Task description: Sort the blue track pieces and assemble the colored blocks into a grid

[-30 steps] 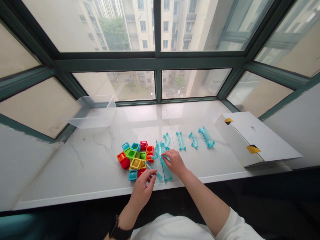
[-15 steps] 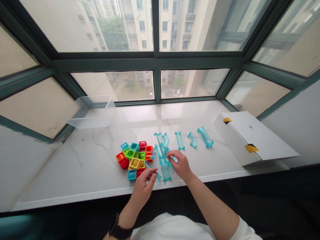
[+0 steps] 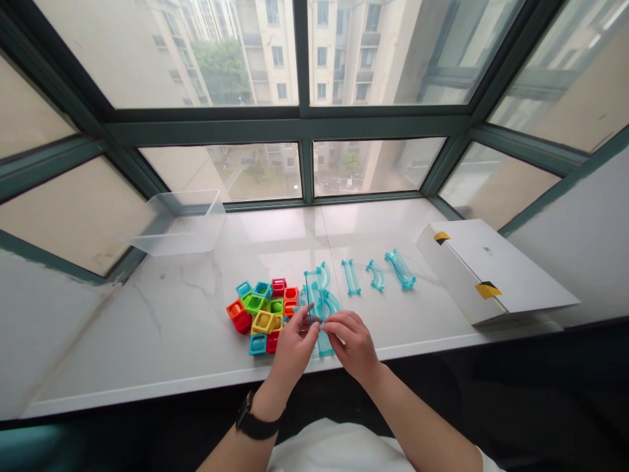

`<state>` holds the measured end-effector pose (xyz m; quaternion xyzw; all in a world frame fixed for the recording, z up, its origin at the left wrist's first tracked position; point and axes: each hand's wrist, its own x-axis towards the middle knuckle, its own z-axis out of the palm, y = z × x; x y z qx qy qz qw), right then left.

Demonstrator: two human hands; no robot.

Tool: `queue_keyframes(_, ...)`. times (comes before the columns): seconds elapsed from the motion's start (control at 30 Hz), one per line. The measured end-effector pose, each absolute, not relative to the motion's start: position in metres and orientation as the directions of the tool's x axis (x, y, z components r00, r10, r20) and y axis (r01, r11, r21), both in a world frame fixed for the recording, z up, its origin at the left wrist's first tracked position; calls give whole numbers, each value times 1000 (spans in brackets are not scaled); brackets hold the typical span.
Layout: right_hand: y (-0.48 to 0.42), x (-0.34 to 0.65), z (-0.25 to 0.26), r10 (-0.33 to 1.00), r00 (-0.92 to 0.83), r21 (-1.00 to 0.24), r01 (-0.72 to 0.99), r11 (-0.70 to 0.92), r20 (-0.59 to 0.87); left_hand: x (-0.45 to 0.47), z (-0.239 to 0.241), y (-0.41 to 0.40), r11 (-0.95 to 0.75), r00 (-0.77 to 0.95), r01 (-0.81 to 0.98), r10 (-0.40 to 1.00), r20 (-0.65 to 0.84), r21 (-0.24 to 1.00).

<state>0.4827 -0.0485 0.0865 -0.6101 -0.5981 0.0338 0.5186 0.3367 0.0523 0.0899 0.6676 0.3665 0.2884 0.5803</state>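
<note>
My left hand (image 3: 293,344) and my right hand (image 3: 354,344) meet above the front of the white counter. Between their closed fingertips is the near end of a long translucent blue track piece (image 3: 308,294), which tilts away from me. Under and beyond it lie more blue track pieces (image 3: 324,307), some straight and some curved; my fingers partly hide them. Close on the left of my left hand is a cluster of coloured toy blocks (image 3: 264,321) in red, yellow, green, orange and blue.
To the right lie a straight track (image 3: 350,276), a curved track (image 3: 376,275) and a wider blue piece (image 3: 400,269). A white box (image 3: 511,269) stands at the far right. At the back left sits a clear plastic bin (image 3: 189,242). Windows close off the counter (image 3: 171,334).
My left hand has moved right and up to the track piece, and my fingertips have come together. My right hand has shifted slightly nearer, and the track piece has turned.
</note>
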Motion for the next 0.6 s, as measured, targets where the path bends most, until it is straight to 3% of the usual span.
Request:
queue_keyframes(0.3,-48,467,87,807,434,-870,457,186,401,335,95,51,14,547,94,835,-63,996)
queue_keyframes(0.47,-45,467,94,837,391,-861,479,172,384,335,98,48,14,555,94,830,-64,995)
queue_keyframes(0.6,-47,465,97,848,365,-840,519,157,384,335,101,48,-90,539,179,842,-21,980)
